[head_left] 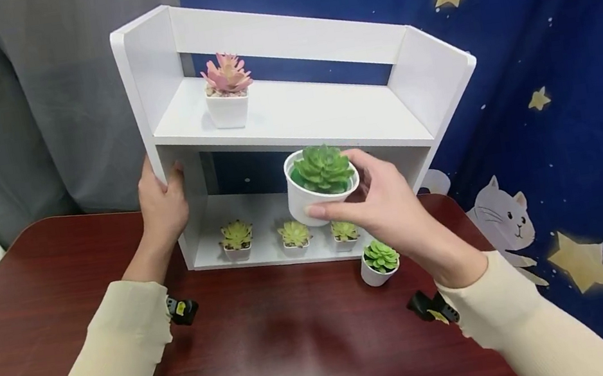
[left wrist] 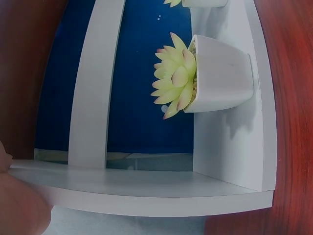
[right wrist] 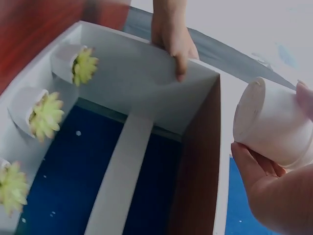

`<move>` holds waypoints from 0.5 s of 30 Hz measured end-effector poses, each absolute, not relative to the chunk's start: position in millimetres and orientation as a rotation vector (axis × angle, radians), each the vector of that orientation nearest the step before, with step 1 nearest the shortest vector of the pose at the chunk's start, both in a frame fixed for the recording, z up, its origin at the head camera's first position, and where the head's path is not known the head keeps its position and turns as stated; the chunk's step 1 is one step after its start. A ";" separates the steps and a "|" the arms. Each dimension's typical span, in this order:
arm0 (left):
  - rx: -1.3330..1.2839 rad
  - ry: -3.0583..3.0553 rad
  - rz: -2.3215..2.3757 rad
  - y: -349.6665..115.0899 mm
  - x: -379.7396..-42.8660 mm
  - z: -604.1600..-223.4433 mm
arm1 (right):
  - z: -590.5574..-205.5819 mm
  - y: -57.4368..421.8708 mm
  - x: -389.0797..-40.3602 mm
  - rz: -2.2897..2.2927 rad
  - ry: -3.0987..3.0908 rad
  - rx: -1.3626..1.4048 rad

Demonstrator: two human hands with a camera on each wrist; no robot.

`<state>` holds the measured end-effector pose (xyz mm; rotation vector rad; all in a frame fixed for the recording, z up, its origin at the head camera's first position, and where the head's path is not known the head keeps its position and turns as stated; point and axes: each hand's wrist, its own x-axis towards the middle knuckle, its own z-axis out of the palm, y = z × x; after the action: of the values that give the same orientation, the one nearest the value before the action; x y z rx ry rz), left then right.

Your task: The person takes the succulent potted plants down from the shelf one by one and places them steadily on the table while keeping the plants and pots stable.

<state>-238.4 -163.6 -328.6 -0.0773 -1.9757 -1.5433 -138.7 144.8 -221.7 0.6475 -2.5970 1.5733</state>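
My right hand [head_left: 388, 201] grips a round white pot with a green succulent [head_left: 322, 172], held up in front of the white shelf [head_left: 289, 108]. In the right wrist view the underside of that white pot [right wrist: 274, 120] shows, thumb and fingers around it. My left hand [head_left: 163, 199] holds the shelf's left side panel, thumb on the inner face. A pink succulent in a white square pot [head_left: 227, 92] stands on the upper board at the left. Three small yellow-green succulents, the leftmost one [head_left: 236, 240] also in the left wrist view, line the lower board.
A small round pot with a green succulent [head_left: 379, 261] stands on the dark red table [head_left: 233, 354], just before the shelf's lower right corner. Behind hang a grey curtain [head_left: 30, 92] and a blue curtain with stars [head_left: 549, 47].
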 end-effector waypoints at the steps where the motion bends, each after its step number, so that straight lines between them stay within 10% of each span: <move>1: -0.077 -1.978 -1.543 -163.6 -238.4 -328.6 | -225.4 145.7 -137.2 1.577 -2.602 0.639; 15: -0.070 -1.996 -1.523 -165.3 -238.8 -329.8 | -281.9 152.1 -132.1 1.597 -2.575 0.589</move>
<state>-238.8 -165.3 -329.8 -0.0701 -1.9959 -1.5229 -132.1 152.1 -281.9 0.5886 -2.5753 1.5973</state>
